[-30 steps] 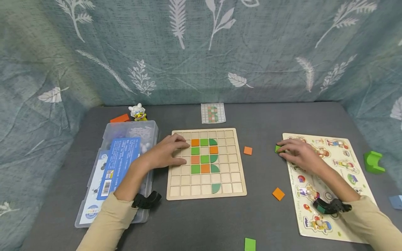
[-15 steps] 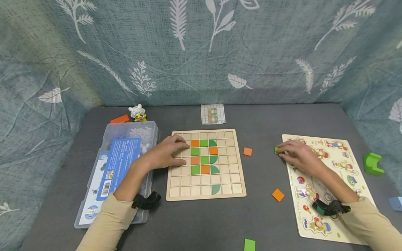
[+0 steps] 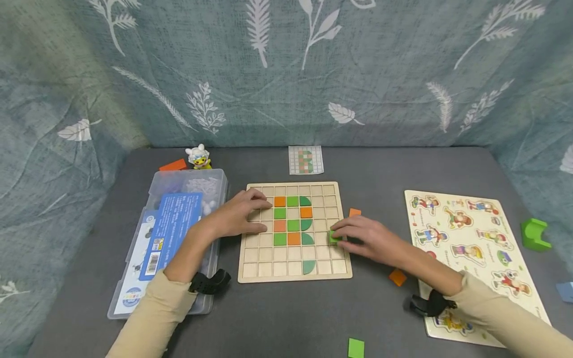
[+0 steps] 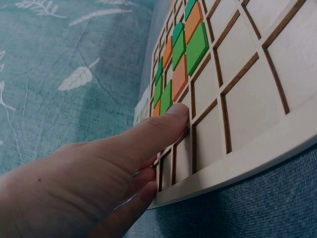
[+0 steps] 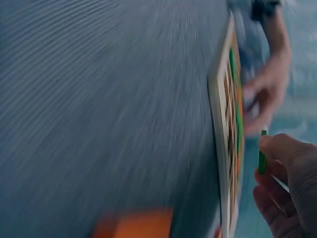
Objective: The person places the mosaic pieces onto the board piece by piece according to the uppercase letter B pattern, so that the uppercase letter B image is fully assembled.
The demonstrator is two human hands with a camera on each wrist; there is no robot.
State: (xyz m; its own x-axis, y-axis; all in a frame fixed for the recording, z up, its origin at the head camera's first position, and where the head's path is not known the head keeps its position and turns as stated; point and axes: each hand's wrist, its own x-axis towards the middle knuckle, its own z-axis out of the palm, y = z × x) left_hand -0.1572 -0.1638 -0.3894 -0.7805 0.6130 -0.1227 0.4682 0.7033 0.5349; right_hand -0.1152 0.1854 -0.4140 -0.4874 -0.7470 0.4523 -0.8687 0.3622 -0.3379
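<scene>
A wooden grid board (image 3: 273,277) bears orange and green square tiles and several dark green quarter-round tiles. My left hand (image 3: 237,215) rests on its left side, thumb and fingers spread; in the left wrist view the thumb (image 4: 166,121) touches the grid, with other fingers by the edge. Over the board's right columns, my right hand (image 3: 371,238) pinches a green square tile (image 3: 334,237) between thumb and fingers. In the blurred right wrist view that tile (image 5: 262,153) is edge-on, held apart from the board. An orange tile (image 3: 355,212) lies partly hidden behind the right hand.
A small pattern card (image 3: 306,160) lies behind the board. At left are a clear plastic box (image 3: 210,189) and a figurine (image 3: 198,156). A picture puzzle board (image 3: 474,233) lies right, under the right forearm. Loose orange (image 3: 397,277) and green (image 3: 356,347) tiles lie nearer.
My right hand has moved left from the puzzle board's edge to above the grid board, bringing the green square tile along. The left hand stays in place.
</scene>
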